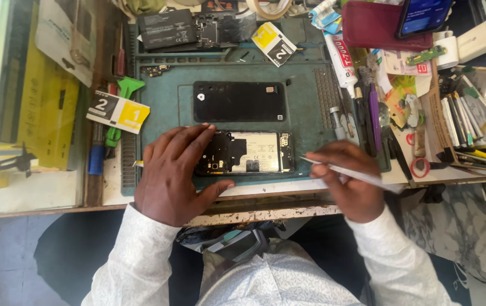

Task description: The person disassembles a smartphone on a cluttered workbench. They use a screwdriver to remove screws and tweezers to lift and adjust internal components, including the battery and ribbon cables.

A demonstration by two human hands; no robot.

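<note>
An opened phone (254, 153) lies face down on a green work mat (302, 119), its white battery and dark circuit board showing. My left hand (172, 173) rests on the phone's left end, fingers spread over it and thumb along its near edge. My right hand (348, 178) is just right of the phone and grips thin metal tweezers (362, 177), whose tip points left towards the phone's right end. A black back cover (238, 101) lies flat on the mat just beyond the phone.
Beyond the mat lie a loose battery (166, 27) and board parts. To the right are a white glue tube (342, 59), screwdrivers, a maroon case (376, 25) with a lit phone on it, and a white charger (479, 39). Yellow-and-white tabs (117, 111) lie left.
</note>
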